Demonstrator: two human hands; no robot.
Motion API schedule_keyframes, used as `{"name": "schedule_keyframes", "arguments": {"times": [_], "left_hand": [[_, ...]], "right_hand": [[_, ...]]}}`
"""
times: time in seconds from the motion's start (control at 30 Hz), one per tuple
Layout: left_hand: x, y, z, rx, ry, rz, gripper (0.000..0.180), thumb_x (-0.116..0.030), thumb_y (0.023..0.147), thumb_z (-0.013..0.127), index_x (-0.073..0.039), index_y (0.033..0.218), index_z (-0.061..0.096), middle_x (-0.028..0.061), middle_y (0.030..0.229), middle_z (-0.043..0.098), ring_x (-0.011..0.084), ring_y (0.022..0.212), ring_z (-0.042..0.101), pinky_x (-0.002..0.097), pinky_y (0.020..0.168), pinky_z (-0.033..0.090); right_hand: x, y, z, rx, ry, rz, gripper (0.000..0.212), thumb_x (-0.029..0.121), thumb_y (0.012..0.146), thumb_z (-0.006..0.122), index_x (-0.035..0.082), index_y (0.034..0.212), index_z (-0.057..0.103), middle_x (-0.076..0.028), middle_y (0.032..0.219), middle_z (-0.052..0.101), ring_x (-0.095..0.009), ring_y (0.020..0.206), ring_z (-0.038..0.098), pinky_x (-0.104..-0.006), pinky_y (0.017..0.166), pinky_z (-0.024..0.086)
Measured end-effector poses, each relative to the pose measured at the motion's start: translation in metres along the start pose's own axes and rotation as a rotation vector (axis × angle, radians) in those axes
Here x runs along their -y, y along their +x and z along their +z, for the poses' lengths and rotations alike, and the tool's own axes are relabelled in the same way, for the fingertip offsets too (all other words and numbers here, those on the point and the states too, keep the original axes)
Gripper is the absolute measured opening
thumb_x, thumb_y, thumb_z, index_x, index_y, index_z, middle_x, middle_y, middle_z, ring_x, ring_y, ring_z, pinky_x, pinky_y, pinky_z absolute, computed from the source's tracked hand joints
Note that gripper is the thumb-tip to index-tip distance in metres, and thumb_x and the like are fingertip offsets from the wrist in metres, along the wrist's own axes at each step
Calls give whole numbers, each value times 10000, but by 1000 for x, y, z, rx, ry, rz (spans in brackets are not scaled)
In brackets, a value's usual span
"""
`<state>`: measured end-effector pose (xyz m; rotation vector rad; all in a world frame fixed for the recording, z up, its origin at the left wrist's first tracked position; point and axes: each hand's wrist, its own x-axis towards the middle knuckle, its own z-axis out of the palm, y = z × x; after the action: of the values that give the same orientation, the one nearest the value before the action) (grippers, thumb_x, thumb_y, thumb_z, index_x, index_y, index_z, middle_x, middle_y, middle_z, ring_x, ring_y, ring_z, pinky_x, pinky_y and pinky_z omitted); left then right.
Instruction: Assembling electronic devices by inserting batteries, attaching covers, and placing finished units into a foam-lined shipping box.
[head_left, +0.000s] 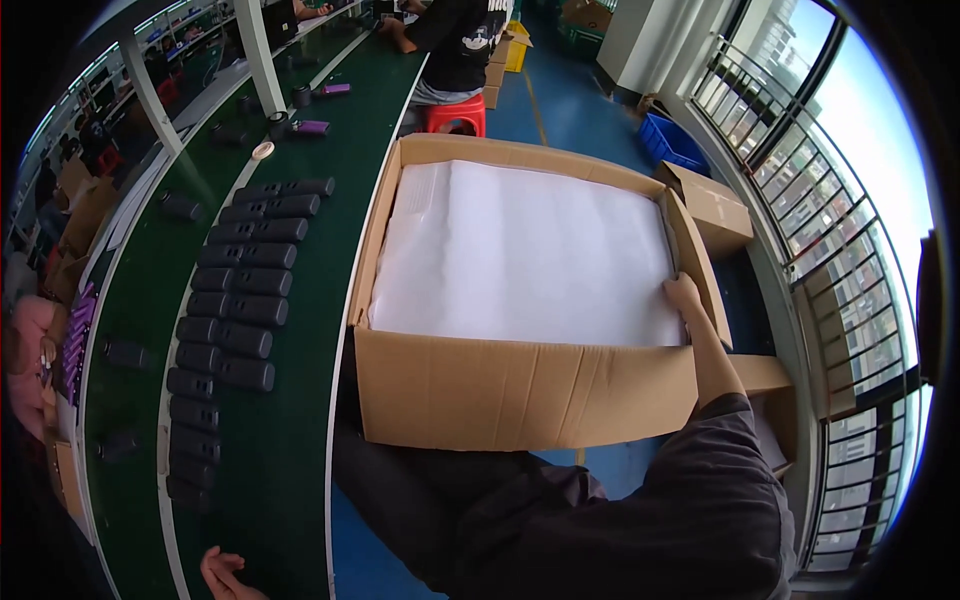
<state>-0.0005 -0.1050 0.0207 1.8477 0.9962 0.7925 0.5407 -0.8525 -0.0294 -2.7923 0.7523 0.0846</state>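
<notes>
On the green counter (300, 420), black devices (258, 310) are arranged in two columns alongside a pale strip (165, 450), short of the right edge; toward the near end, only the left column is continued. Beyond that end, the left hand (225, 574) is partly cut off by the frame, its fingers loosely curled and nothing visibly held; by a careless forward sweep, the nearest devices could be knocked out of line. Beside the counter's right edge, an open cardboard box (470, 395) is positioned, its near wall above the wearer's legs (430, 510). Its support is not shown; tipping might be caused by uneven pressure on one rim. The opening is nearly filled by a white foam sheet (540, 255), laid roughly flat with soft ripples. At the box's right edge, the right hand (684, 293) is placed where sheet and wall meet; whether the sheet is pinched or merely pressed cannot be told. Creasing or tearing could be caused by a hard pull there, and the wall could be bowed outward by wedged fingers.
</notes>
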Motion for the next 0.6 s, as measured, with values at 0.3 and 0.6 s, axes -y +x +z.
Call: {"name": "schedule_keyframes", "arguments": {"times": [0.3, 0.6], "left_hand": [[8, 21, -2, 4, 22, 2, 354, -251, 1088, 394, -15, 1114, 657, 83, 864, 655, 221, 795, 605, 335, 819, 500], [21, 41, -5, 29, 68, 17, 339, -224, 1078, 400, -18, 1105, 668, 90, 858, 666, 230, 773, 607, 344, 787, 505]], "right_hand": [[-5, -19, -77, 773, 1005, -85, 554, 237, 910, 675, -44, 1368, 540, -246, 1323, 610, -379, 1164, 639, -407, 1043, 494], [50, -23, -58, 560, 647, 126, 556, 243, 899, 719, -62, 1338, 566, -255, 1347, 588, -381, 1162, 641, -381, 1011, 512]]}}
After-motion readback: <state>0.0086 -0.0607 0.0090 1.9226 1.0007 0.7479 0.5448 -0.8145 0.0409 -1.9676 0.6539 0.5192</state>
